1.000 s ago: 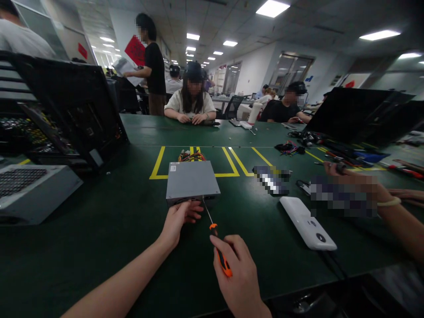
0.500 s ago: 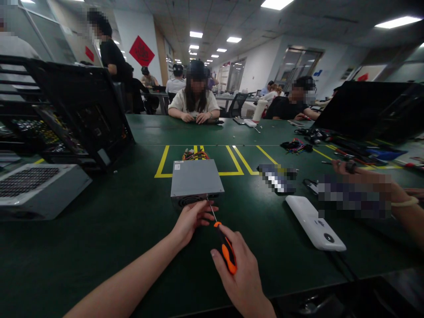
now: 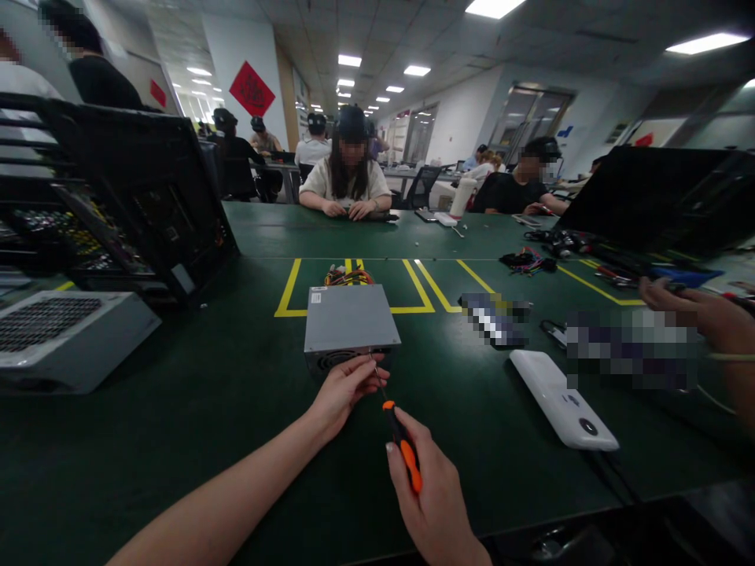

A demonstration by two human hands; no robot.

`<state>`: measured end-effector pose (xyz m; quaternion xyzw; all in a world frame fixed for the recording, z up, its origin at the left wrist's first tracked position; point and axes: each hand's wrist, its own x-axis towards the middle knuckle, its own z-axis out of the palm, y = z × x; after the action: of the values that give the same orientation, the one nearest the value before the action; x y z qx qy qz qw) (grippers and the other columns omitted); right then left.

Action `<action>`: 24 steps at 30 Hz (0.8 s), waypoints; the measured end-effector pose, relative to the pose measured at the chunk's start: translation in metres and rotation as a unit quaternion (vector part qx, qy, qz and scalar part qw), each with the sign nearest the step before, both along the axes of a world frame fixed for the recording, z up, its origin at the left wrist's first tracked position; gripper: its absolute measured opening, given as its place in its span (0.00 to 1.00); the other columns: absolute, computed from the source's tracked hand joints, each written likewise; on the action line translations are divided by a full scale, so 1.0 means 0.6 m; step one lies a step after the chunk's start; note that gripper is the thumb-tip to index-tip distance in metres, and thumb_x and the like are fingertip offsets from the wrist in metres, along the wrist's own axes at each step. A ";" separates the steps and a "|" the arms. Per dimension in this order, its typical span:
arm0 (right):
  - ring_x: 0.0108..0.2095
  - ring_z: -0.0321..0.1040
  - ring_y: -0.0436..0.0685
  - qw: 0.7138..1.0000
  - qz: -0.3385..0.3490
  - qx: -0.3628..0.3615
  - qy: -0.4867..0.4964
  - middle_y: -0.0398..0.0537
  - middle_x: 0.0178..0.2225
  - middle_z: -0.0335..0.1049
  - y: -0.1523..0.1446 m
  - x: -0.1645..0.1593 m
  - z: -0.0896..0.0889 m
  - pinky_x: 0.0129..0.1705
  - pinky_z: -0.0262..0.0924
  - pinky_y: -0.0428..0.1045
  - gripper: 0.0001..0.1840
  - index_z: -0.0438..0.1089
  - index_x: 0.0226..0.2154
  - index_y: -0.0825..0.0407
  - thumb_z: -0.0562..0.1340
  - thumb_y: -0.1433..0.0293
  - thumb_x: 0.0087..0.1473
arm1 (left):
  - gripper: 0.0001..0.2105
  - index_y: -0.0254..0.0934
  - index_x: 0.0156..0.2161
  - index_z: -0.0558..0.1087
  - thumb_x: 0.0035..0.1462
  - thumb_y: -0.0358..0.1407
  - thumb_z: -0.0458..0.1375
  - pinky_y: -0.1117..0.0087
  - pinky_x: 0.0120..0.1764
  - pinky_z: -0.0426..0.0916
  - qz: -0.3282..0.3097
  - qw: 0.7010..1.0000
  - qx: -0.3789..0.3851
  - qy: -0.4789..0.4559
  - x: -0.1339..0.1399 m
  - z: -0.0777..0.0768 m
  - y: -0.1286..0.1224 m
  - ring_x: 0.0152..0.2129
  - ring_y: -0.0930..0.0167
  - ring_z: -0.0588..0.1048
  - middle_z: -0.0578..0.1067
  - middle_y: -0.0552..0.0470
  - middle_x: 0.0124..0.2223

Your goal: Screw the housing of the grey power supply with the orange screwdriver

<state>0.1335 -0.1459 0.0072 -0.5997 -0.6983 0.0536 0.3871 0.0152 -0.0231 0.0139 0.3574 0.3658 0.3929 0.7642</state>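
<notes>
A grey computer power supply (image 3: 351, 316) lies on the green table, its fan grille side facing me and a bundle of coloured cables (image 3: 348, 275) behind it. My right hand (image 3: 433, 483) is wrapped round the orange-and-black handle of a screwdriver (image 3: 406, 456). Its thin shaft points up and away at the power supply's front side, near the right corner. There, my left hand (image 3: 348, 389) has its fingers closed together around the screwdriver's tip. Whatever those fingers pinch is too small to make out.
On the left stand an open black computer case (image 3: 153, 204) and a second power supply (image 3: 76, 338). A white oblong device (image 3: 563, 399) lies at right, beside another person's hand (image 3: 701, 310). Yellow tape (image 3: 289, 291) marks the table. Across it, a person (image 3: 348, 177) sits working.
My left fingers have drawn closer together at the screwdriver's tip. The screwdriver and right hand have shifted slightly down. At right, the other person's hand has moved further right.
</notes>
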 end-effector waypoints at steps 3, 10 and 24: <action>0.38 0.70 0.56 0.999 -0.008 0.038 -0.031 0.53 0.38 0.71 0.003 -0.001 -0.007 0.39 0.68 0.51 0.19 0.59 0.50 0.53 0.53 0.72 0.54 | 0.12 0.33 0.43 0.72 0.52 0.35 0.57 0.76 0.34 0.63 -0.012 1.000 0.007 -0.002 -0.003 -0.004 0.001 0.28 0.76 0.73 0.76 0.48 0.33; 0.36 0.70 0.56 0.997 -0.014 0.070 -0.028 0.52 0.37 0.71 0.004 -0.005 0.001 0.37 0.68 0.51 0.17 0.61 0.47 0.54 0.55 0.72 0.54 | 0.15 0.34 0.44 0.71 0.52 0.38 0.58 0.74 0.36 0.63 -0.037 0.999 0.024 -0.013 -0.006 -0.009 0.003 0.29 0.75 0.72 0.76 0.48 0.34; 0.36 0.70 0.55 0.998 -0.014 0.067 -0.012 0.52 0.37 0.71 0.004 -0.002 0.003 0.37 0.68 0.50 0.16 0.62 0.47 0.53 0.54 0.72 0.54 | 0.14 0.34 0.44 0.71 0.52 0.37 0.58 0.74 0.35 0.64 -0.037 0.999 0.015 -0.027 -0.006 -0.009 0.002 0.28 0.75 0.72 0.76 0.47 0.34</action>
<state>0.1322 -0.1437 0.0089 -0.5826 -0.6963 -0.0058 0.4191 0.0113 -0.0220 0.0083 0.3715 0.3261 0.3797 0.7820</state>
